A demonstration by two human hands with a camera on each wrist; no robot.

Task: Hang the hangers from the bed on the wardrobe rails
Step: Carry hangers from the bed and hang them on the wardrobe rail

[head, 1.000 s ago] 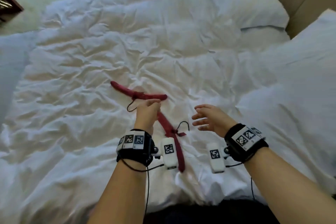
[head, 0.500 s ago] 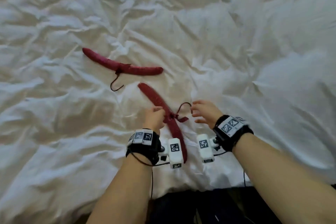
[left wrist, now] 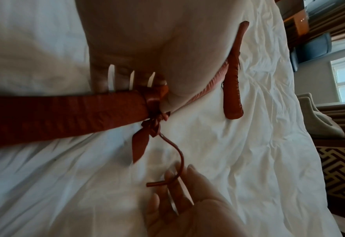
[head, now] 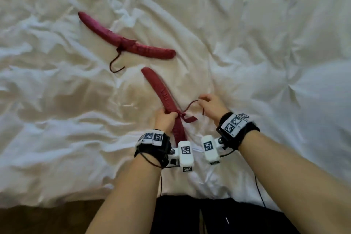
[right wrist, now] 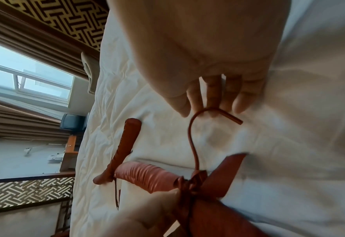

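The nearer padded hanger (head: 163,95) lay on the rumpled white duvet (head: 256,53) close to the bed's near edge, its satin-wrapped body running away from me. My left hand (head: 164,120) was wrapped around its middle, fingers curled over the gathered red fabric right beside the ribbon bow (head: 187,118). From that bow the thin red hook (left wrist: 178,158) curved off to my right, and my right hand (head: 210,107) had it between thumb and fingers; in the right wrist view the hook (right wrist: 199,128) passed across my fingertips (right wrist: 214,104), which were bent loosely around the wire rather than clenched.

The second hanger (head: 126,41) sat farther up the duvet and to my left, well apart from both hands, lying flat with its dark hook (head: 115,65) pointing back toward me. It had the same deep red, ruched satin cover and a small knot at its centre.

Beyond the bedding, the wrist views showed a window (right wrist: 25,77) with brown curtains (right wrist: 25,112), a carpet with a dark-and-cream geometric pattern (left wrist: 340,170), and a dark blue armchair (left wrist: 309,49) near the wall. At the bottom of the head view brown floor (head: 47,218) showed past the edge of the bed, beside my dark clothing (head: 209,218).
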